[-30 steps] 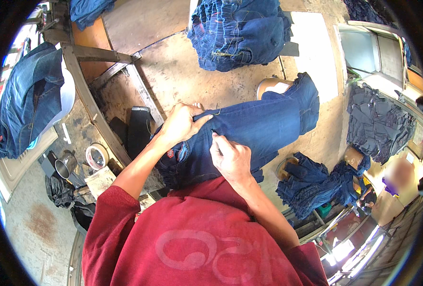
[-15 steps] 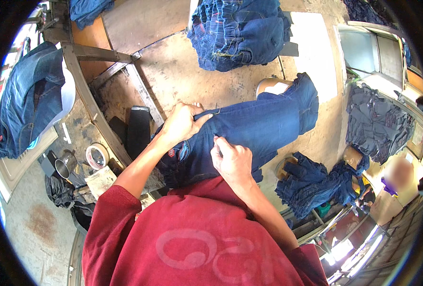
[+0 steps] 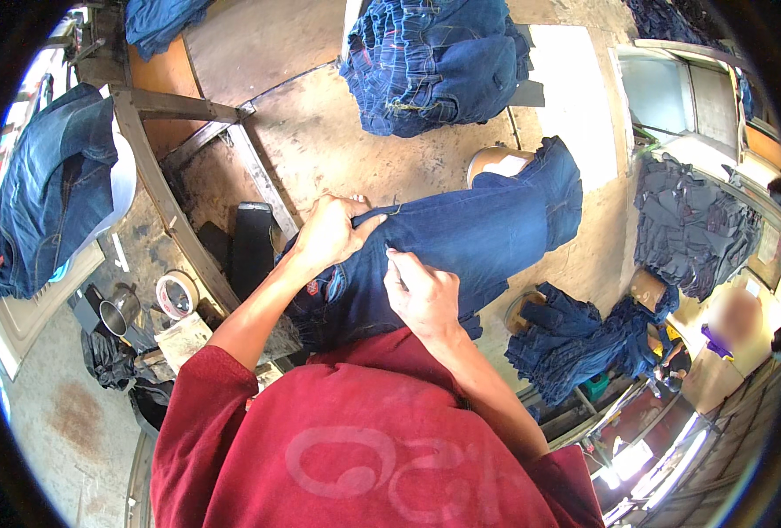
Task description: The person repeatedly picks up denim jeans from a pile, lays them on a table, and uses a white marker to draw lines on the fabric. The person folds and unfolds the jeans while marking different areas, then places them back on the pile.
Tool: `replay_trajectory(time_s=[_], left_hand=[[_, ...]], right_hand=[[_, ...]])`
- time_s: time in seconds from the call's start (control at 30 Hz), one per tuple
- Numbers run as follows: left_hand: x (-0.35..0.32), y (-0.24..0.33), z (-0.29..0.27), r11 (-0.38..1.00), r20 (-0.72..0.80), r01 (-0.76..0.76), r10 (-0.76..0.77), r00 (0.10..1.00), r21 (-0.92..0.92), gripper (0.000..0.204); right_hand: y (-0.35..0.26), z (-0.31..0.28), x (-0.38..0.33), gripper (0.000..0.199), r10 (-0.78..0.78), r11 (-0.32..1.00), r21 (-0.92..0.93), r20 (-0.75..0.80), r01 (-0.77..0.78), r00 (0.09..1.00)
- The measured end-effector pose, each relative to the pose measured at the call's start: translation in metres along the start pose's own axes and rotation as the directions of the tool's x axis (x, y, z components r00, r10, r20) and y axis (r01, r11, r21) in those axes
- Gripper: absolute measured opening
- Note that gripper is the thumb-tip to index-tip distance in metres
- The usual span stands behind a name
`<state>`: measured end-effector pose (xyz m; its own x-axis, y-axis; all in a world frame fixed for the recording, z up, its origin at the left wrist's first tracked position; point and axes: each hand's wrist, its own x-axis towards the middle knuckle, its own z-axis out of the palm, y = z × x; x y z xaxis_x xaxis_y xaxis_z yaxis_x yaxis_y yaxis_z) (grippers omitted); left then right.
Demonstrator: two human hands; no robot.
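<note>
Left hand pinches denim (between thumb and fingers).

Up top, big stack of blue denim bunched on brown surface, bright white panel just right of it. Over at left, dark-blue jeans lying in folds. Below those, metal cup, tape roll near it, black plastic bag crumpled underneath. Far right, dark grey garment heap; lower down, rumpled denim bundle.
</note>
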<state>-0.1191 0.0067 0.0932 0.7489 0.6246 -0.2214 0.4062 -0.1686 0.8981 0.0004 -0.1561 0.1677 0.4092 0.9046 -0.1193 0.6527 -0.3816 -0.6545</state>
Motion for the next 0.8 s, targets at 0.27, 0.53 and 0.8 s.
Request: replay_trajectory(time_s=[0.27,0.53,0.8], left_hand=[[0.001,0.001,-0.001,0.993,0.071,0.108,-0.111,0.991,0.054,0.023],[0.014,-0.002,-0.014,0.997,0.429,0.080,-0.073,0.900,0.001,0.033],[0.012,-0.003,-0.010,0.991,0.147,-0.130,0.133,0.980,-0.028,0.025]], right_hand=[[-0.006,-0.009,-0.002,0.010,0.096,0.982,-0.174,0.164,-0.067,0.982],[0.002,-0.023,-0.033,0.018,0.054,0.997,0.059,-0.066,-0.050,0.996],[0.003,0.002,-0.021,0.009,-0.058,0.990,-0.131,-0.045,0.052,0.997]])
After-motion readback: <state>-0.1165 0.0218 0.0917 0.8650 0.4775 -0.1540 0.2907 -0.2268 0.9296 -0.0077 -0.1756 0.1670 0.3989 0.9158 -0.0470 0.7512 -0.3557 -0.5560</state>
